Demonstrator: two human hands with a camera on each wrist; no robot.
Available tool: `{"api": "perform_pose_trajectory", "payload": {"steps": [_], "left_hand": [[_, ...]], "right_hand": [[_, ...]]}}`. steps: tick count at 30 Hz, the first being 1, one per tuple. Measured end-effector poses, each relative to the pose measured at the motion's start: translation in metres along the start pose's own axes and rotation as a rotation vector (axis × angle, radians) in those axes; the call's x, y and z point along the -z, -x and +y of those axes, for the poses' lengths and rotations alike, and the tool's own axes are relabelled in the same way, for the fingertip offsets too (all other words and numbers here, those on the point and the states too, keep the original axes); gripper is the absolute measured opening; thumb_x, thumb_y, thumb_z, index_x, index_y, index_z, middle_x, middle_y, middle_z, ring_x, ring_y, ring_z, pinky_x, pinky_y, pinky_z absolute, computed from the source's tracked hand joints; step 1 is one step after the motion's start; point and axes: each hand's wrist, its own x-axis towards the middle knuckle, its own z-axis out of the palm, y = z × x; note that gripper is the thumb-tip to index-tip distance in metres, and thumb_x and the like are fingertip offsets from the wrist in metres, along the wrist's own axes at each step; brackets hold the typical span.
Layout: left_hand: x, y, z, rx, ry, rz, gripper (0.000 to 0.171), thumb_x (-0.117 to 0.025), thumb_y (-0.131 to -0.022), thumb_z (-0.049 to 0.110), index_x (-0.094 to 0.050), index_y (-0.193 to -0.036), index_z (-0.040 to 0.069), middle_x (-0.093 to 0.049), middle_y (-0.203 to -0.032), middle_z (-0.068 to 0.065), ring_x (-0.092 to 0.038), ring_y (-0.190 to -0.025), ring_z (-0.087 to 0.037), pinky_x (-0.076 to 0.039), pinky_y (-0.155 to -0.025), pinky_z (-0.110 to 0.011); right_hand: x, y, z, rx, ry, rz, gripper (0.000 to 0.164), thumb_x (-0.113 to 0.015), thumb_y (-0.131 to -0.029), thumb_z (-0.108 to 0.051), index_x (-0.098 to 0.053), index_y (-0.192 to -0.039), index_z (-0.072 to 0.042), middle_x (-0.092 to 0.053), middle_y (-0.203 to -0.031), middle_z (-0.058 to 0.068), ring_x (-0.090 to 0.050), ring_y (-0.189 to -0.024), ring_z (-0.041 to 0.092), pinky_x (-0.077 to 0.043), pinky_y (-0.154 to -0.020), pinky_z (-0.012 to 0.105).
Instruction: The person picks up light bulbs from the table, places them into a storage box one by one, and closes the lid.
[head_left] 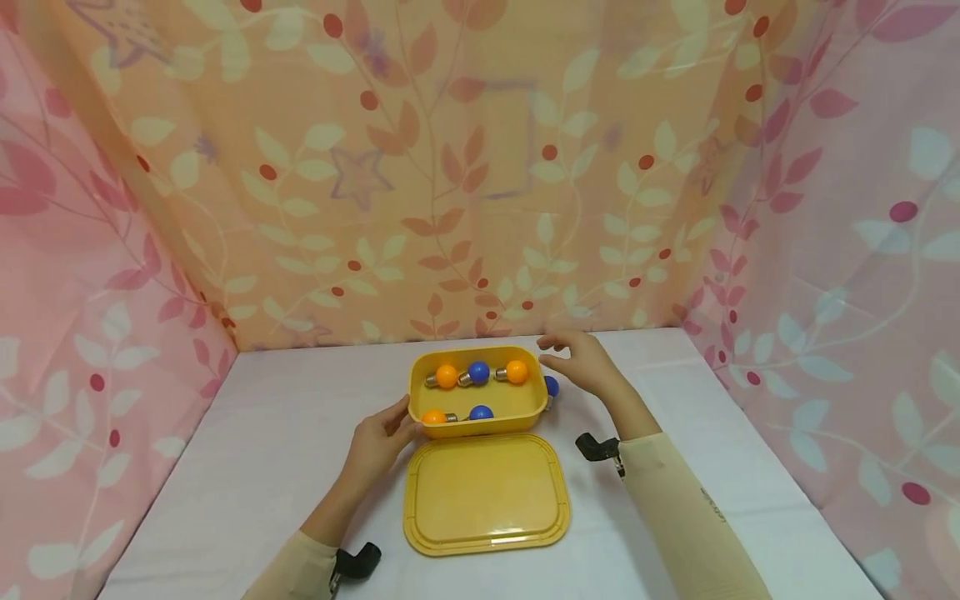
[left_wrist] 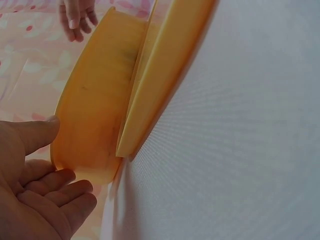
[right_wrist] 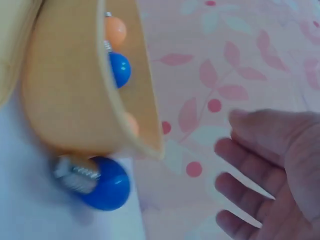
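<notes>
A yellow plastic box (head_left: 491,428) holds orange and blue light bulbs with silver screw bases. Three lie along its far side: an orange bulb (head_left: 446,377), a blue bulb (head_left: 478,372) and another orange bulb (head_left: 517,372). By the near wall are one orange bulb (head_left: 433,417) and one blue bulb (head_left: 481,412), both partly hidden. My left hand (head_left: 377,439) touches the box's left end, fingers loosely extended. Beyond the right end hovers my right hand (head_left: 587,363), holding nothing. Below it a loose blue bulb (right_wrist: 107,184) lies on the table against the box's outer wall.
A yellow lid (head_left: 487,496) lies flat just in front of the box. The white-covered table (head_left: 300,467) stretches to both sides. Patterned cloth (head_left: 420,208) walls it in at the back, left and right. A black device (head_left: 596,447) is strapped at each wrist.
</notes>
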Motion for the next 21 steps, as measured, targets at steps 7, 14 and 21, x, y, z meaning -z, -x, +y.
{"api": "perform_pose_trajectory", "payload": {"steps": [7, 14, 21], "left_hand": [[-0.001, 0.000, -0.001, 0.022, 0.006, 0.007, 0.067, -0.076, -0.094, 0.037, -0.051, -0.152, 0.013, -0.054, -0.152, -0.004, -0.057, -0.135, -0.026, -0.053, -0.104, -0.042], [-0.001, 0.000, -0.001, 0.022, 0.014, 0.006, 0.068, -0.076, -0.094, 0.037, -0.051, -0.152, 0.014, -0.054, -0.152, -0.004, -0.057, -0.135, -0.026, -0.054, -0.103, -0.042], [-0.002, 0.000, -0.004, 0.031, 0.002, 0.009, 0.068, -0.077, -0.093, 0.038, -0.052, -0.151, 0.017, -0.055, -0.150, -0.002, -0.058, -0.133, -0.026, -0.054, -0.102, -0.042]], "right_hand": [[-0.010, 0.020, 0.028, -0.098, -0.044, 0.131, 0.035, -0.074, -0.095, -0.036, -0.072, -0.122, -0.015, -0.072, -0.120, 0.004, -0.061, -0.114, 0.029, -0.052, -0.102, 0.052], [-0.022, 0.031, 0.046, -0.146, -0.045, 0.109, 0.043, -0.074, -0.095, -0.036, -0.069, -0.129, -0.010, -0.071, -0.125, 0.010, -0.060, -0.118, 0.033, -0.050, -0.104, 0.054], [-0.030, 0.041, 0.059, -0.145, -0.030, 0.093, 0.040, -0.074, -0.096, -0.031, -0.069, -0.129, -0.010, -0.071, -0.127, 0.010, -0.061, -0.117, 0.033, -0.050, -0.104, 0.054]]}}
